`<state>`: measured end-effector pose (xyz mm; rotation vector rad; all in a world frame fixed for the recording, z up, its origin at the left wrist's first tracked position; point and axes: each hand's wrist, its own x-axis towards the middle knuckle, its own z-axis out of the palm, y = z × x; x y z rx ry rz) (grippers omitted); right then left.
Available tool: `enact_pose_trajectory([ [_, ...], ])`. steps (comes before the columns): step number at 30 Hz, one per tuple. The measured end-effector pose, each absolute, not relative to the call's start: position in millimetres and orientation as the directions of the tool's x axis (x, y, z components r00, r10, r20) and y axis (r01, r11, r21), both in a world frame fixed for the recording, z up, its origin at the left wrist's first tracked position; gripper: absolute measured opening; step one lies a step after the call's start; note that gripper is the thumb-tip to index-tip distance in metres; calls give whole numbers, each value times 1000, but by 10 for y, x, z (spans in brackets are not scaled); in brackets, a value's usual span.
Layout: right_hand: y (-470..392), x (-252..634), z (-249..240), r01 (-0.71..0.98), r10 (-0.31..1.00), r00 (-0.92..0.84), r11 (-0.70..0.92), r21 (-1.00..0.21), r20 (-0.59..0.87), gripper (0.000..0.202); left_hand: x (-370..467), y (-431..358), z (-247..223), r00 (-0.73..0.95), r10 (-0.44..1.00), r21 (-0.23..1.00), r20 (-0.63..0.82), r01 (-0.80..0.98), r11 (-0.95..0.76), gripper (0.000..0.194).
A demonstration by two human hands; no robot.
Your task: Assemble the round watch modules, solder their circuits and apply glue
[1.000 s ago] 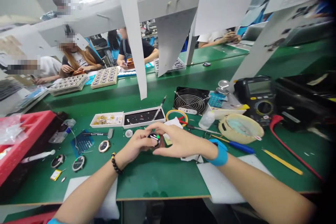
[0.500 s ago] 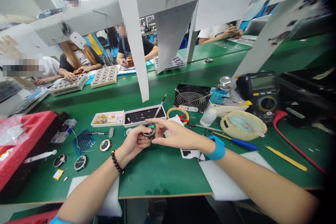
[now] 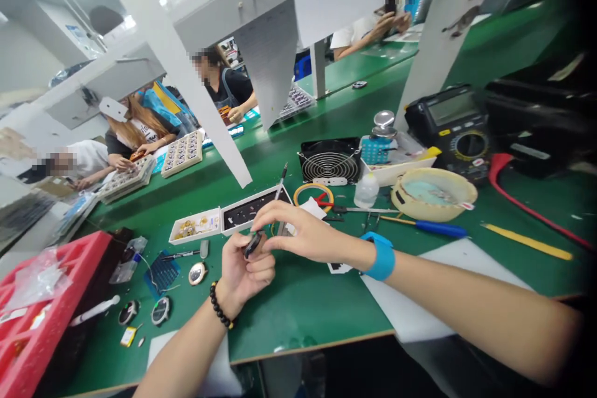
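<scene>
Near the middle of the view, my left hand point(image 3: 246, 267) holds a small dark round watch-like part point(image 3: 254, 245), tilted nearly edge-on between thumb and fingers. My right hand point(image 3: 293, 230) is curved over it from the right, thumb and fingertips at its edge, so both hands are on the part. Left of my left hand lie a gold-rimmed watch case point(image 3: 197, 273) and two more round cases point(image 3: 161, 310) point(image 3: 127, 312), with a small yellow battery point(image 3: 128, 336) below them. Behind my hands stand a white tray of small gold parts point(image 3: 194, 226) and a black-lined tray point(image 3: 242, 212).
A red foam tray point(image 3: 51, 317) fills the left. Toward the right are a fan point(image 3: 330, 161), a bottle point(image 3: 366, 190), a round bowl point(image 3: 433, 194), a blue-handled screwdriver point(image 3: 441, 228) and a multimeter point(image 3: 459, 130). People work beyond a white frame point(image 3: 172, 56).
The round part has turned from face-up to nearly edge-on in my hands. The camera view has tilted and shifted. My right hand has stayed on the part.
</scene>
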<state>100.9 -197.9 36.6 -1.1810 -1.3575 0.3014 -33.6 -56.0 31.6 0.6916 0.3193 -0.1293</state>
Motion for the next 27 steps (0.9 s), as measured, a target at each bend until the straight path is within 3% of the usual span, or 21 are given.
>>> enact_pose_trajectory([
  [6, -1970, 926, 396, 294, 771, 341, 456, -840, 538, 11, -320, -613, 232, 924, 50, 624, -380, 216, 751, 39],
  [15, -1945, 971, 298, 371, 728, 344, 475, -798, 593, 12, -297, -642, 204, 898, 127, 598, -422, 170, 784, 54],
  [23, -1936, 936, 280, 393, 724, 371, 444, -805, 581, 14, -293, -673, 226, 939, 57, 553, -339, 150, 819, 54],
  [27, -1910, 918, 258, 387, 709, 401, 443, -809, 580, 18, -289, -693, 264, 956, 82, 678, -283, 138, 722, 54],
])
